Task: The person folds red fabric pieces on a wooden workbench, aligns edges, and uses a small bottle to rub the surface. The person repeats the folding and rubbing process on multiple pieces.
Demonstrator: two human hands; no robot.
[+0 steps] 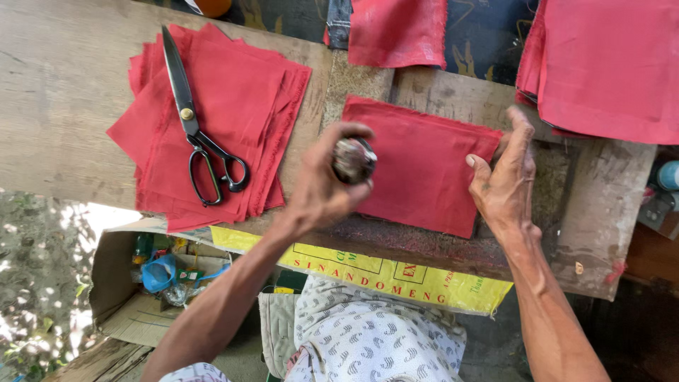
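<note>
My left hand [322, 187] is closed around a round, grimy ball [353, 160] at the left edge of 1 flat red cloth [424, 166] with frayed edges; my right hand [506, 180], open with fingers straight, rests on its right edge. Bare, worn wooden table [64, 106] lies leftward past black scissors [198, 134] on a red stack [240, 92]. Below, a cardboard box [113, 283] holds clutter.

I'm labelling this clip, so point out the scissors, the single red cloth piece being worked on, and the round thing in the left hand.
scissors [189, 117], head view, on the pivot screw.
single red cloth piece [424, 159], head view, on its bare middle.
round object [353, 160], head view, on its top face, gripped by the left hand [322, 187].
</note>
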